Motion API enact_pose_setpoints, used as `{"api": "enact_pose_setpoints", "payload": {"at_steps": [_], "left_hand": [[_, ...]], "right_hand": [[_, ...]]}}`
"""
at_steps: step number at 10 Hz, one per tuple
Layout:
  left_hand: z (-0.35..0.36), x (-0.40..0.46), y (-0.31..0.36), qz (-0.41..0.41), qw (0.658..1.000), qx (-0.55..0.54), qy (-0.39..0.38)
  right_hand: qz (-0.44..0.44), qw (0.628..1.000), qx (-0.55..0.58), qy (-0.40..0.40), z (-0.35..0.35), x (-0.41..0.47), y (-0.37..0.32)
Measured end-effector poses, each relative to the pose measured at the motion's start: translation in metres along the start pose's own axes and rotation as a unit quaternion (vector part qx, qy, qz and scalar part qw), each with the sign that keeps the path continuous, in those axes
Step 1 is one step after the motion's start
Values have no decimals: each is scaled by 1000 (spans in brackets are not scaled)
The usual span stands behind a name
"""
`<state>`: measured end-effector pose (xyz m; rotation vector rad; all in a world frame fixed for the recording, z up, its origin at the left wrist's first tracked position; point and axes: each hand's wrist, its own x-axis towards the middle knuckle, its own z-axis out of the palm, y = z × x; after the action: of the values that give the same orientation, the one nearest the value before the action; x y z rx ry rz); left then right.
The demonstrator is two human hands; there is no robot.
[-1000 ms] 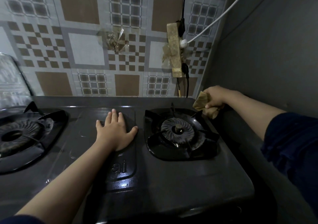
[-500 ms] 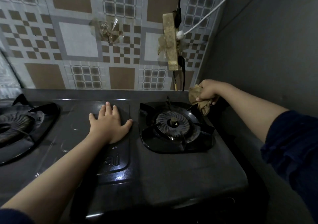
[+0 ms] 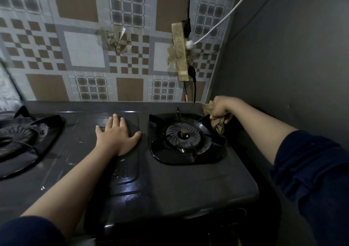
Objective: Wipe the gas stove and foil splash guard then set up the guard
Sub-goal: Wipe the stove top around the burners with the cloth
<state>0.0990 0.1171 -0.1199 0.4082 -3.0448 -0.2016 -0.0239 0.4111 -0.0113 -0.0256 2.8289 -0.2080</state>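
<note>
A dark two-burner gas stove fills the lower view. My left hand lies flat, fingers spread, on the raised middle panel between the burners. My right hand is closed on a crumpled tan cloth at the stove's back right corner, just beside the right burner. The left burner shows partly at the left edge. A sliver of the shiny foil splash guard leans at the far left against the wall.
A patterned tiled wall rises behind the stove. A taped power strip with black and white cables hangs above the right burner. A plain grey side wall stands close on the right.
My right hand with the cloth has slid slightly down along the stove's back right corner. The view has shifted right, so less of the foil guard shows. My left hand has stayed put.
</note>
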Motion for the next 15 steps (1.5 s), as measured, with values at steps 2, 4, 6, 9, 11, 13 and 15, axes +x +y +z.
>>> {"api": "enact_pose_setpoints", "payload": {"at_steps": [2,4,6,9,11,13,15], "left_hand": [[-1,-1,1,-1,1000,-3,-2],[1,-1,0,-1,1000,-7,4],[-1,-2,0,-1,1000,-10,1],[1,1,2,-1,1000,-3,-1],[1,1,2,-4,1000,-1,5],[2,2,1,-4,1000,-2,7],[0,1,2,-6,1000,0,1]], "right_hand": [[7,1000,14,1,6,-13,6],[-2,1000,-6,-16,26,-29,0],[-6,1000,26,-15,17,-44,9],[-9,980,137,143,1,-65,36],[19,976,200,89,23,-65,43],[25,988,138,64,23,-78,34],[17,995,48,89,29,-94,39]]}}
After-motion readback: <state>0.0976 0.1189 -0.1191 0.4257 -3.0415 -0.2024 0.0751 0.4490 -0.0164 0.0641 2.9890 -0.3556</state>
